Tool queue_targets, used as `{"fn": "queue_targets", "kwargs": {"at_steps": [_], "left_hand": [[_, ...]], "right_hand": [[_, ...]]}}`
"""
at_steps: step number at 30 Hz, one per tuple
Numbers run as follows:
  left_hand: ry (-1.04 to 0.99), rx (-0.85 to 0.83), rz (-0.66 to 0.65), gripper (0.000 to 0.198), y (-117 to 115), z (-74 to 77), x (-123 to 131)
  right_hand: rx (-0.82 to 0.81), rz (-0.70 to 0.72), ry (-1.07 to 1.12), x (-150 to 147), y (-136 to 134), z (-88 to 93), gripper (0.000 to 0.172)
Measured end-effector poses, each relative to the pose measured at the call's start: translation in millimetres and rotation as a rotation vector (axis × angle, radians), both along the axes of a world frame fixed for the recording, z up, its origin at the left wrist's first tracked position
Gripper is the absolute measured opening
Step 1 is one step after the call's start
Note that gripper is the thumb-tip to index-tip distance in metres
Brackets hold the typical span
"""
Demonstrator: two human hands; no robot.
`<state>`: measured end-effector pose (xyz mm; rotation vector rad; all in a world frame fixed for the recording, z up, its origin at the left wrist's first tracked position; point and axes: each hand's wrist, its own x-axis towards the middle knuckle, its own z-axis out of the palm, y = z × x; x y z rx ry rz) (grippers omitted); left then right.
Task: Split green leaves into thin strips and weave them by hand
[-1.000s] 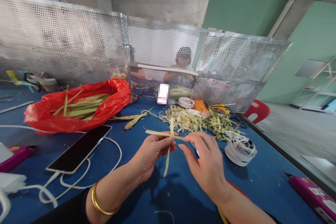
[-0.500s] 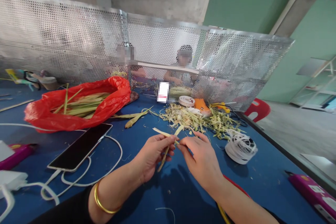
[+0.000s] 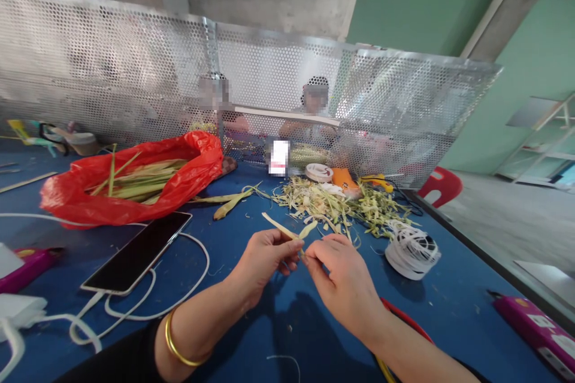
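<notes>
Over the blue table, my left hand (image 3: 269, 257) pinches pale leaf strips (image 3: 284, 227) between thumb and fingers; their ends stick up in a V above the fingertips. My right hand (image 3: 338, 272) is closed at the lower end of the strips, its fingertips meeting those of my left hand. Where the strips cross is partly hidden by the fingers. Behind the hands lies a pile of leaf scraps (image 3: 314, 200). A red plastic bag (image 3: 121, 212) holding long green leaves (image 3: 150, 182) stands at the left.
A black-screened phone (image 3: 139, 254) with white cables lies at the left. White ribbon coil (image 3: 412, 254) and purple tool (image 3: 534, 329) are at the right. A perforated metal screen (image 3: 278, 72) borders the table's back, with two people behind it.
The hanging lower end of the strip under my left hand no longer shows. The upper ends have shifted, and my right fingers are drawn in more closely.
</notes>
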<state>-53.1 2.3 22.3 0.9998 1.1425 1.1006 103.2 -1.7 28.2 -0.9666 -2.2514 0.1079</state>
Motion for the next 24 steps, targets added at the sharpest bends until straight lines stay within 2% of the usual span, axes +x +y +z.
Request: {"fn": "queue_targets", "kwargs": {"at_steps": [5, 8, 11, 14, 17, 20, 24], "left_hand": [[0.012, 0.027, 0.048, 0.023, 1, -4.9, 1], [0.0, 0.022, 0.026, 0.024, 2, -4.2, 1], [-0.066, -0.011, -0.049, 0.025, 2, 0.2, -1], [-0.111, -0.052, -0.115, 0.022, 2, 4.6, -3], [-0.102, -0.107, -0.174, 0.017, 0, 6.6, -4], [-0.097, -0.126, -0.231, 0.024, -2, 6.9, -3], [-0.004, -0.11, -0.21, 0.033, -4, 4.9, 0]], "right_hand": [[-0.004, 0.0, -0.007, -2, 0, -3.8, 0.023], [-0.095, -0.013, 0.019, -1, 3, -4.9, 0.023], [-0.422, -0.053, 0.184, 2, 11, -4.9, 0.031], [-0.809, -0.004, 0.542, 3, 18, -5.8, 0.039], [-1.058, 0.056, 0.895, 1, 22, -8.6, 0.033], [-1.117, 0.053, 1.055, -3, 21, -11.4, 0.027], [-1.054, 0.067, 1.047, -5, 19, -12.2, 0.025]]}}
